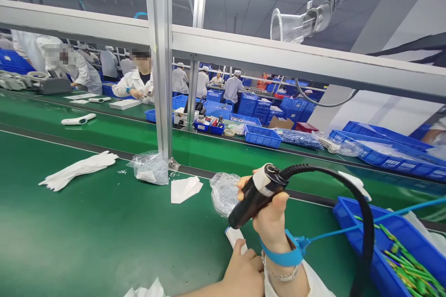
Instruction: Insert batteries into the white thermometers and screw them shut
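Clearly your right hand (270,216) has its fingers wrapped round the stiff black electric screwdriver (256,195), whose springy cable will tug, so grip mid-barrel, while your left hand (244,271) presses closed fingers on the light, slippery white plastic piece (234,235) lying on the worktop (104,236).

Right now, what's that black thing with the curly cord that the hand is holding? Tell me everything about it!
The black tool looks like a handheld electric screwdriver with a dark plastic body and pale tape wrapped near its top. A thick black cord arches from its upper end and drops to the right. The right hand grips it, tilted, tip pointing down-left toward a small white part that the left hand steadies on the green belt.
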`<action>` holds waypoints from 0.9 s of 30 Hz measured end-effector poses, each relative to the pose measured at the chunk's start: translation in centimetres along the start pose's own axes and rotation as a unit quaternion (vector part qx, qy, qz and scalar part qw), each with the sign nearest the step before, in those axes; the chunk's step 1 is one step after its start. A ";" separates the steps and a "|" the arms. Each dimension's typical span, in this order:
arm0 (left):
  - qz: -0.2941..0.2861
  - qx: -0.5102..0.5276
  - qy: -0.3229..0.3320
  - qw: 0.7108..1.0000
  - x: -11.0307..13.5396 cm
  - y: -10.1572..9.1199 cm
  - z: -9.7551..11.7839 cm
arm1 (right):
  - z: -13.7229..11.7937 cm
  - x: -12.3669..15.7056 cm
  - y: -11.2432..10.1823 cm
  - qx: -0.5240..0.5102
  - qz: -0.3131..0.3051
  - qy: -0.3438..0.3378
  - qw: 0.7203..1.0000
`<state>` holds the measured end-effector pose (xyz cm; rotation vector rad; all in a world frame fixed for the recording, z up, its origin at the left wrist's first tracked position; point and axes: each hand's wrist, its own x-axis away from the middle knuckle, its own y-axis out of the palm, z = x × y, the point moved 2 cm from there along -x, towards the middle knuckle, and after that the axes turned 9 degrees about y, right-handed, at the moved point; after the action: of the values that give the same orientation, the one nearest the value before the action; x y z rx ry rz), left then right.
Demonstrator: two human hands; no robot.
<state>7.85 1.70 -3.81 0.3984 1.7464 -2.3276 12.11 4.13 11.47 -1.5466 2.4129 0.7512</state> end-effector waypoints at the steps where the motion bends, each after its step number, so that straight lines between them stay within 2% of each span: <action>1: -0.006 0.001 -0.006 1.000 -0.1 0.1 0.0 | 0.3 0.2 0.0 0.001 -0.009 0.009 1.000; 7: -0.026 0.039 -0.033 0.998 0.0 -0.2 0.2 | 1.4 1.0 0.3 0.013 -0.074 0.019 0.997; 21: -0.052 0.150 -0.076 0.984 0.1 -1.6 0.4 | 2.3 1.3 0.5 0.019 -0.093 0.028 0.995; 25: -0.049 0.148 -0.068 0.985 0.3 -0.7 0.3 | 2.3 1.5 0.5 0.015 -0.088 0.037 0.995; 27: -0.020 0.122 -0.050 0.991 0.2 0.3 0.4 | 2.4 1.6 0.5 0.018 -0.087 0.046 0.995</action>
<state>7.74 1.26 -4.02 0.2820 1.4428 -2.5517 10.66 4.22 8.95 -1.7853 2.3000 0.6125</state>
